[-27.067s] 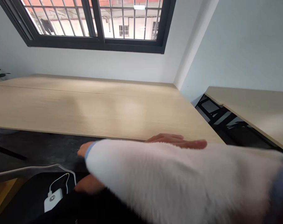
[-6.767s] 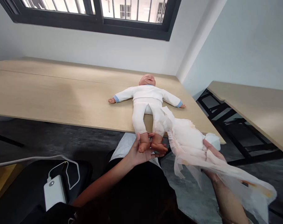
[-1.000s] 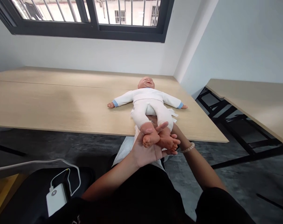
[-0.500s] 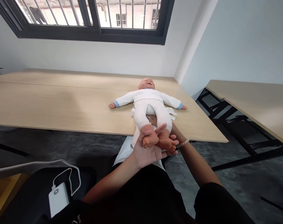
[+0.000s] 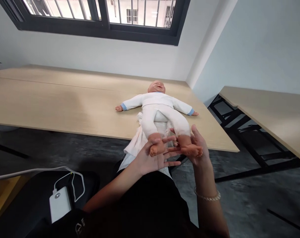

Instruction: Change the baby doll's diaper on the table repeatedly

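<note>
I see the doll (image 5: 156, 98) lying on its back on the table (image 5: 65, 105), feet (image 5: 156, 149) past the edge. My left hand (image 5: 150, 160) is palm up under one foot, fingers (image 5: 173, 163) spread apart. My right hand (image 5: 202, 157) cups the other ankle (image 5: 184, 140); I can't tell if those fingers squeeze.

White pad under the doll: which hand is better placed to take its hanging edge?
Probably the left hand, nearer the pad's hanging edge, though beneath one foot; the right hand is farther off, at the other foot.
</note>
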The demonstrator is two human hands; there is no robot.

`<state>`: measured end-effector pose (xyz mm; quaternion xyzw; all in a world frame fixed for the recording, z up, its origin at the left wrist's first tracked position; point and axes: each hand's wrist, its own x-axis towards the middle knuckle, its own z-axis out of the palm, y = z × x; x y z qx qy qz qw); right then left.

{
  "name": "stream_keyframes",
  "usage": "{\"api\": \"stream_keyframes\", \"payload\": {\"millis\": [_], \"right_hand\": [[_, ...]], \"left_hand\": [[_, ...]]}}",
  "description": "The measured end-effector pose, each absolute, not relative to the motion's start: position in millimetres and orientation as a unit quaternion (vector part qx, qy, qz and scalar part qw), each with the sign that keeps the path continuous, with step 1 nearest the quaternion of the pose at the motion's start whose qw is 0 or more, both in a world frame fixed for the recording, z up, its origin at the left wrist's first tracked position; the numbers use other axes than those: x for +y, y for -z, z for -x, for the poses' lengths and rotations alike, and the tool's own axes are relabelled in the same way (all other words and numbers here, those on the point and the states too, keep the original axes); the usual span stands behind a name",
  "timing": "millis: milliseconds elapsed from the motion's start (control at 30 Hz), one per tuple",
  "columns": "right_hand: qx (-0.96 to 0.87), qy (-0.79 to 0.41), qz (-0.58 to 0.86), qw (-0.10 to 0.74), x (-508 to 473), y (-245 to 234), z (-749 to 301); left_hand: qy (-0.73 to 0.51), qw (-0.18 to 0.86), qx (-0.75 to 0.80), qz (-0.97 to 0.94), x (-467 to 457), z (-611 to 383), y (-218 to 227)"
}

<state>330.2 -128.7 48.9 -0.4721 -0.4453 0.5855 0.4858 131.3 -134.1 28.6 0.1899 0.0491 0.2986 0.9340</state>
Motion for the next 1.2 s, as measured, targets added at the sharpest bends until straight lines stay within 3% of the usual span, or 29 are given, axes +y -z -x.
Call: {"api": "stream_keyframes", "payload": {"millis": [100, 267, 667, 767, 900, 1100, 1200], "right_hand": [[-0.386, -0.619, 0.473, 0.493, -145, -46, -331], [-0.421, -0.603, 0.478, 0.481, -151, -41, -341], [-0.517, -0.470, 0.568, 0.435, -149, -20, -346], [-0.569, -0.365, 0.605, 0.421, -152, -17, -342], [-0.650, -0.131, 0.639, 0.389, -167, -25, -322], [-0.834, 0.009, 0.497, 0.239, -182, -22, -269], [-0.842, 0.106, 0.472, 0.239, -175, -6, -257]], "left_hand": [[-0.286, 0.927, 0.127, -0.206, -134, -107, -25], [-0.364, 0.888, 0.236, -0.151, -133, -63, -30], [-0.357, 0.881, 0.250, -0.186, -116, -30, -23], [-0.354, 0.886, 0.233, -0.186, -114, -24, -25], [-0.347, 0.886, 0.239, -0.195, -110, -18, -26], [-0.347, 0.879, 0.230, -0.231, -109, -19, -28], [-0.348, 0.877, 0.223, -0.246, -109, -19, -26]]}}
